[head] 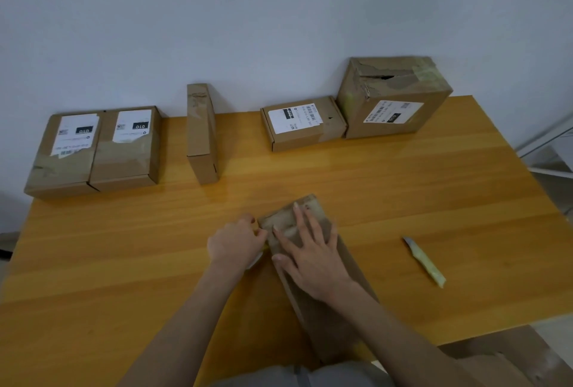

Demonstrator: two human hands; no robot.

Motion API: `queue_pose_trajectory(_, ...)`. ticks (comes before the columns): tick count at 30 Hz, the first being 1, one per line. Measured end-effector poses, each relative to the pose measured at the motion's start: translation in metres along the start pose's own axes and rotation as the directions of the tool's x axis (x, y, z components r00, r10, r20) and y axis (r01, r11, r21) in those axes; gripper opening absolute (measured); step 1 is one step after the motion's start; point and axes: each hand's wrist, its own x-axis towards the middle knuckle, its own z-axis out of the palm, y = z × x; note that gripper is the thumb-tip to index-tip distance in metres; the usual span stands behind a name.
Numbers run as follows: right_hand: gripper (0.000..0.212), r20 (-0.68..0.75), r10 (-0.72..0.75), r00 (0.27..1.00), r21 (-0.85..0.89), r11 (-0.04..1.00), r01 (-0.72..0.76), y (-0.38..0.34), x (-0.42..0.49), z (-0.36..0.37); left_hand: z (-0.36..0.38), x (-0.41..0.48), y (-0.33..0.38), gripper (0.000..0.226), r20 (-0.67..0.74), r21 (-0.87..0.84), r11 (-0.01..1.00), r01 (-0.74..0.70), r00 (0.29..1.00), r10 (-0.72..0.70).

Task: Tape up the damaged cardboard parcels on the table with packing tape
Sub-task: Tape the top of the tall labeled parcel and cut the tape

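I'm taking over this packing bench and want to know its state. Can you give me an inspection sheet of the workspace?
Surface: wooden table, glossy top.
Job's things: parcel under both hands; at the back two flat labelled boxes side by side, a narrow box on edge, a small labelled box, a large box with a torn top. No tape roll seen.
Clutter: utility knife lying right of the parcel; cardboard at lower right.
Hands: right hand flat, pressing on the parcel; left hand curled at its left edge, what it pinches hidden.
Cables: nothing seen.
Surroundings: plain wall behind; white frame at right.
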Motion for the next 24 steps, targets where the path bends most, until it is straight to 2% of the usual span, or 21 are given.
queue_pose_trajectory(3, 0.091, -0.028, 0.184, 0.982, 0.034, 0.982, -0.183, 0.018, 0.010, -0.012, -0.002, -0.001, 0.002, 0.042, 0.010, 0.008, 1.000, 0.007, 1.000, -0.008)
queue_pose_trajectory(4, 0.092, -0.029, 0.202, 0.979, 0.047, 0.978, -0.201, 0.017, 0.013, -0.014, -0.002, -0.002, 0.002, 0.041, 0.006, 0.012, 1.000, 0.008, 1.000, -0.008)
queue_pose_trajectory(7, 0.089, 0.032, 0.072, 0.997, 0.040, 0.997, -0.073, -0.005, 0.012, -0.005, -0.003, -0.002, 0.001, 0.041, 0.004, 0.023, 1.000, 0.002, 1.000, -0.002)
queue_pose_trajectory(10, 0.084, 0.018, -0.034, 0.999, -0.001, 0.999, 0.034, -0.020, 0.002, 0.011, -0.001, -0.001, 0.001, 0.044, -0.008, 0.003, 1.000, 0.007, 1.000, -0.007)
queue_pose_trajectory(12, 0.086, 0.002, -0.013, 1.000, -0.038, 0.999, 0.013, -0.017, 0.002, 0.014, -0.001, -0.001, 0.001, 0.044, 0.001, -0.008, 1.000, 0.020, 1.000, -0.020)
queue_pose_trajectory(15, 0.103, 0.051, 0.159, 0.986, 0.046, 0.986, -0.161, -0.010, -0.002, 0.005, -0.002, 0.001, -0.002, 0.043, 0.049, -0.023, 1.000, 0.019, 0.999, -0.018)
queue_pose_trajectory(17, 0.109, 0.062, 0.250, 0.966, 0.126, 0.958, -0.256, -0.009, -0.003, -0.005, -0.002, 0.003, -0.010, 0.039, 0.130, -0.126, 0.991, 0.042, 0.991, -0.026)
queue_pose_trajectory(18, 0.110, 0.075, 0.270, 0.960, 0.151, 0.949, -0.278, -0.010, -0.003, -0.010, -0.004, 0.004, -0.014, 0.035, 0.183, -0.222, 0.973, 0.061, 0.983, -0.020)
queue_pose_trajectory(20, 0.112, 0.075, 0.267, 0.961, 0.166, 0.947, -0.276, -0.007, -0.003, -0.020, -0.014, 0.004, -0.020, 0.042, 0.231, -0.376, 0.924, 0.062, 0.972, 0.029)
queue_pose_trajectory(22, 0.114, 0.101, 0.252, 0.962, 0.251, 0.930, -0.270, 0.003, -0.002, -0.030, -0.035, 0.001, -0.022, 0.049, 0.192, -0.435, 0.900, -0.038, 0.972, 0.134)
queue_pose_trajectory(24, 0.112, 0.140, 0.240, 0.961, 0.439, 0.854, -0.278, 0.017, -0.006, -0.040, -0.062, -0.005, -0.019, 0.048, 0.116, -0.521, 0.837, -0.165, 0.958, 0.262)
